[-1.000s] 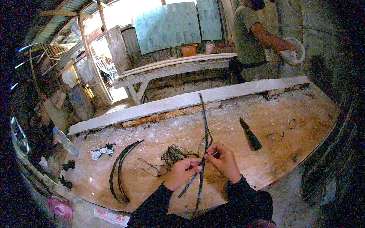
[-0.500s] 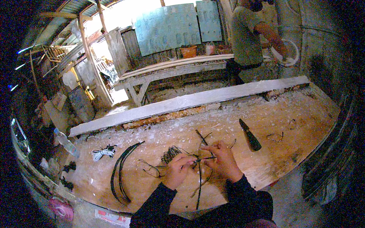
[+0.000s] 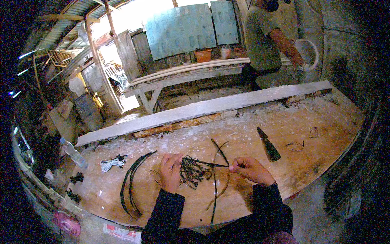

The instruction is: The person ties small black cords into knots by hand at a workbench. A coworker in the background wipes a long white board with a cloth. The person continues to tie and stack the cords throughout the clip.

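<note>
A thin dark strip point(image 3: 205, 162) is pulled taut between my hands. My left hand point(image 3: 171, 173) pinches its left end, together with the top of a bunch of thin dark cords point(image 3: 193, 173) that fans down onto the wooden table. My right hand point(image 3: 251, 170) grips the other end between thumb and fingers. Below it lie a long dark strip point(image 3: 214, 197), a brownish strip point(image 3: 222, 193) and a short dark strip point(image 3: 219, 150) at an angle. Right of them rests a dark tapered tool point(image 3: 269, 145), like a short knife.
Two curved black strips point(image 3: 129, 185) and a white cord bundle point(image 3: 113, 162) lie on the left of the table point(image 3: 317, 142). A clear bottle point(image 3: 73, 152) stands at its left edge. A pale beam point(image 3: 203, 107) runs along the back. Beyond, a person point(image 3: 263, 40) handles a white ring-shaped thing.
My hands were close together over the strips and have moved apart, drawing the dark strip taut. The cord bunch now hangs spread from my left hand. The person behind has lowered an arm.
</note>
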`<state>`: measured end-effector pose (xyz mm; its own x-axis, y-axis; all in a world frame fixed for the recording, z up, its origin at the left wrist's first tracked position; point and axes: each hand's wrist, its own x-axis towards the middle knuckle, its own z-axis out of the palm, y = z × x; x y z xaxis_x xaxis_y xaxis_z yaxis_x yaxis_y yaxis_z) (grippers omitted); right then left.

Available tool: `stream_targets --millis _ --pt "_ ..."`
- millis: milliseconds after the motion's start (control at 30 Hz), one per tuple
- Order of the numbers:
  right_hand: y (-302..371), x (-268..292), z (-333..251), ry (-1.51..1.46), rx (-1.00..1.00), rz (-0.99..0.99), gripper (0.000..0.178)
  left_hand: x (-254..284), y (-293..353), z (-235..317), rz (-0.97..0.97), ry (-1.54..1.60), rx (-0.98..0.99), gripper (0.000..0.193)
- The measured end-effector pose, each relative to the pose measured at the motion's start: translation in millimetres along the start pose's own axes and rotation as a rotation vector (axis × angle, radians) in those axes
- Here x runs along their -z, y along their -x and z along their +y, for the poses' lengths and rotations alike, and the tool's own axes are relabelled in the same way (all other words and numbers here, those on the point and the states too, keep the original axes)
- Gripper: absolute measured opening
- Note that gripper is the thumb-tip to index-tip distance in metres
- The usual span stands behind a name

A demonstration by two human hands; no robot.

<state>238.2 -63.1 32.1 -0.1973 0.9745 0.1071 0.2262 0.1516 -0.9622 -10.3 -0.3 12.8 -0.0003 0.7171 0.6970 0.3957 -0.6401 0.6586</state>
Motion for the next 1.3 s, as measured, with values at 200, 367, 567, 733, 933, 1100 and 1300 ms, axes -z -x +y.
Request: stream_targets --millis 200,367,567,733,933,1100,1300 --pt "0.0 7.2 2.1 0.008 0.084 0.184 0.026 4.4 -2.2 -3.9 0.058 -0.131 -0.041 0.014" --pt "6.4 19.7 -2.6 -0.011 -0.035 0.239 0.023 4.3 -2.9 -8.7 0.074 0.045 0.157 0.014" --pt "12.2 33.8 -1.7 -0.298 0.092 0.243 0.016 6.1 -4.6 -13.5 0.062 -0.069 0.082 0.013" --pt "21.9 40.3 1.1 -0.692 0.157 0.248 0.013 5.1 -5.1 -13.0 0.068 -0.123 -0.005 0.011" --pt "27.9 41.7 -1.5 -0.878 0.286 0.152 0.015 3.9 -3.6 -17.8 0.044 -0.069 0.059 0.009" --pt "34.8 41.1 -7.6 -0.899 0.355 0.126 0.016 2.0 -4.3 -33.1 -0.034 -0.216 -0.107 0.011" --pt "26.8 17.6 -18.3 -1.033 0.401 0.158 0.013 -11.9 6.0 -29.0 -0.106 0.088 0.230 0.013"
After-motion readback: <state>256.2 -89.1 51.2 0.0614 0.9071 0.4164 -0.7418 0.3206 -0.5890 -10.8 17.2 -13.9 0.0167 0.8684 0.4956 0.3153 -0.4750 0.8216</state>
